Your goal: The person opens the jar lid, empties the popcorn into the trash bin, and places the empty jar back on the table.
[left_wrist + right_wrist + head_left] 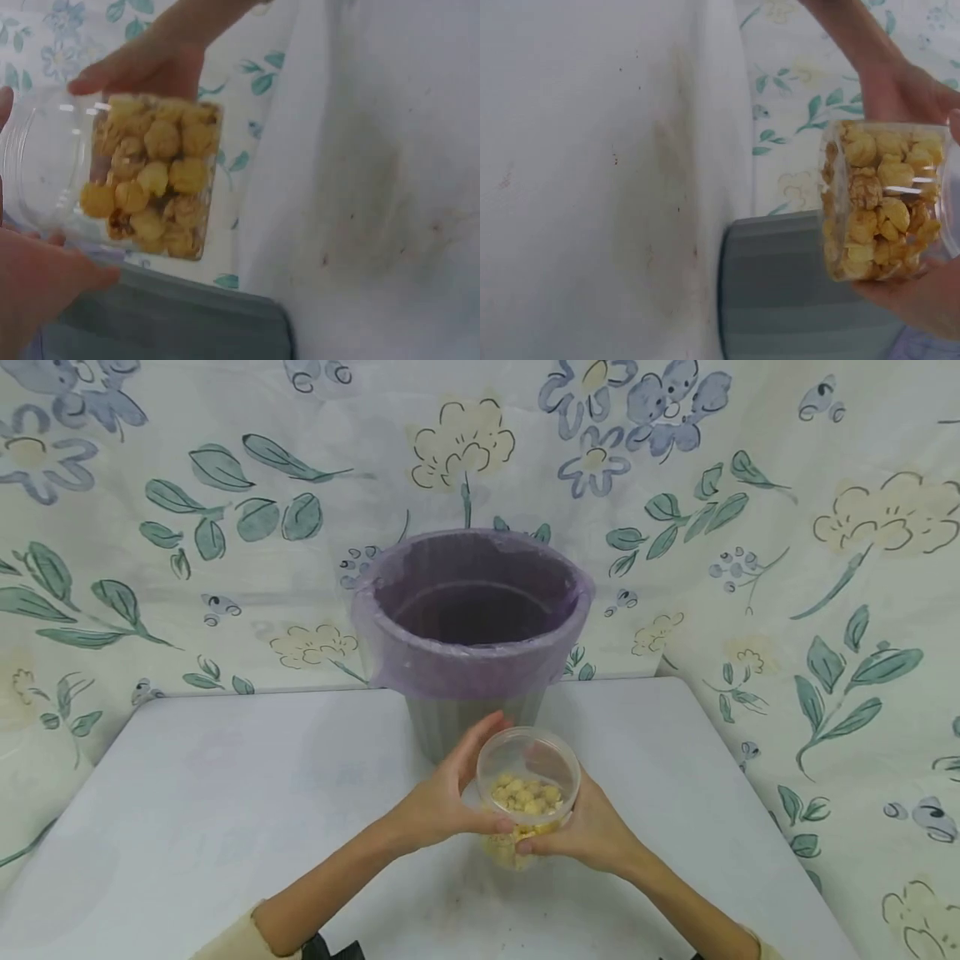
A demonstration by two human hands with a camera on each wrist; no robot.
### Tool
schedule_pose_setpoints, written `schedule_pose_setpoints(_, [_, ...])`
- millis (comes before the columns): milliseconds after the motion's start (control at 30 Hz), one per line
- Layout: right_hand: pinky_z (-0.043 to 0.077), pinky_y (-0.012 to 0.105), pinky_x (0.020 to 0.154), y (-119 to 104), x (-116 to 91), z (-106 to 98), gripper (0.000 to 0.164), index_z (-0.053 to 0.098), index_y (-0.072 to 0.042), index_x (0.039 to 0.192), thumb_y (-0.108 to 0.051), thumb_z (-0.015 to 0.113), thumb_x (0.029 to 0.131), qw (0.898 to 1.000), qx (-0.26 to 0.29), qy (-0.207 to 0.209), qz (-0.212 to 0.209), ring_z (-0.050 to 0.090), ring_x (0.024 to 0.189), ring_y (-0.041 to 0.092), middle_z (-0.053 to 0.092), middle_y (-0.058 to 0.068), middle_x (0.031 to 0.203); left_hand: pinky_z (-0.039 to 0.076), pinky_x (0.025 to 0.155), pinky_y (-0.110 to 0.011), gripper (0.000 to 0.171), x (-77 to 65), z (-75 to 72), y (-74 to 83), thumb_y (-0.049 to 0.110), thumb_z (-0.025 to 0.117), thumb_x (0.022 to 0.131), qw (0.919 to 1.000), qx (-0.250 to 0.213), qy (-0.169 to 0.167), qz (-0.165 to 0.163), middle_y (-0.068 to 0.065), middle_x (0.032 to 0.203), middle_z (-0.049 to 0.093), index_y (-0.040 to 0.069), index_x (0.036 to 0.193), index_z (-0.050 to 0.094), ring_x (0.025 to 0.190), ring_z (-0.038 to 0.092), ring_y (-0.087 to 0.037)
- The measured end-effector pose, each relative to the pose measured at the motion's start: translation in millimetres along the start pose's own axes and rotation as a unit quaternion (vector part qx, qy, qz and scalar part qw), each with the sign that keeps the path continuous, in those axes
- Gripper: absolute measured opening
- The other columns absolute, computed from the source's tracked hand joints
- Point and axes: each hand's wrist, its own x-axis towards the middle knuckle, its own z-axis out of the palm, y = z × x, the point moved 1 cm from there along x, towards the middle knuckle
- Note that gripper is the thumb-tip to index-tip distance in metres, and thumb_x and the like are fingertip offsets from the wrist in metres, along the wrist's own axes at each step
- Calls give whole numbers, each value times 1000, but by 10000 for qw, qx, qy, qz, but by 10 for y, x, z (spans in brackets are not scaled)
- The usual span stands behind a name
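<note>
Popcorn jar between your two hands, nearly upright and raised off the white tabletop (300, 777). In the head view, the clear plastic jar (570, 760) lies at 5 o'clock from centre; the grey ribbed bin (442, 727) stands behind it, toward 12 o'clock, its purple liner bag (472, 672) folded over the rim. Only this view shows down into the bin.

The wrist views show the jar from the side: caramel-coloured popcorn (889, 199) is packed in its lower part, below clear wall. The left wrist view also shows dark specks (325, 259) on the tabletop.

Your left hand (446, 797), its forearm entering from 8 o'clock, has thumb and fingers spread to the jar's width and curved about it. Your right hand (592, 831), from 4 o'clock, grips the opposite side, thumb across the near face; its other fingers are largely hidden in the head view.
</note>
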Motion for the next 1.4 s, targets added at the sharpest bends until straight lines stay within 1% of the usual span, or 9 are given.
schedule_pose_setpoints(167, [43,39,104,-35,-12,10,105,37,-14,150,-16,95,64,9987,386,-342,59,49,126,32,51,10,140,14,116,-59,107,83,-196,17,32,86,79,9936,-435,-1041,6,-7,163,22,9,159,18,149,18,-24])
schedule_pose_setpoints(267, [43,41,105,-51,-17,20,107,34,-18,153,-14,94,64,9973,506,-533,52,49,126,32,50,12,141,15,114,-62,106,99,-227,17,36,86,79,9901,-434,-1332,-24,-5,161,27,9,159,22,146,26,-24])
schedule_pose_setpoints(367, [43,42,104,-46,-16,17,107,34,-18,153,-14,94,64,9977,454,-506,-17,49,126,33,50,15,141,18,114,-62,102,86,-181,21,33,87,77,9942,-232,-1049,20,-4,156,36,10,157,28,142,33,-24])
schedule_pose_setpoints(600, [45,43,100,-10,-4,-4,100,39,-15,147,-16,95,64,10000,-32,-2,-89,52,120,30,54,11,136,23,111,-61,101,-6,86,34,19,90,74,9971,511,544,-176,-3,152,41,10,156,31,140,36,-27])
schedule_pose_setpoints(700, [44,45,101,3,-2,-8,101,38,-14,147,-16,95,64,9999,-51,12,-128,52,121,30,54,9,136,25,110,-62,105,-21,122,58,21,90,74,9953,661,653,-288,-2,156,36,11,157,26,141,34,-28])
schedule_pose_setpoints(967, [43,40,103,-26,-21,-10,103,38,-13,149,-16,95,64,9986,410,-322,-79,50,124,33,52,11,138,16,114,-61,108,62,-129,95,31,87,77,9962,108,-850,150,-8,162,24,10,159,20,146,26,-25])
schedule_pose_setpoints(1067, [43,41,104,-36,-20,0,105,36,-14,150,-14,95,64,9972,547,-515,-67,49,125,34,50,17,140,16,114,-61,105,81,-168,92,32,87,77,9936,39,-1120,143,-3,162,26,13,159,24,145,27,-21])
schedule_pose_setpoints(1167, [43,42,104,-31,-12,1,106,35,-16,152,-13,95,64,9974,500,-514,-88,49,126,34,49,16,141,21,114,-57,101,76,-144,82,24,87,77,9954,170,-926,177,1,159,32,14,157,28,143,31,-19])
schedule_pose_setpoints(1400, [44,43,103,19,-11,-22,103,36,-14,150,-18,95,66,9996,116,-224,-156,48,127,35,50,12,142,28,109,-60,101,-7,83,46,17,88,74,9972,597,421,-153,-1,156,37,13,156,29,139,37,-28])
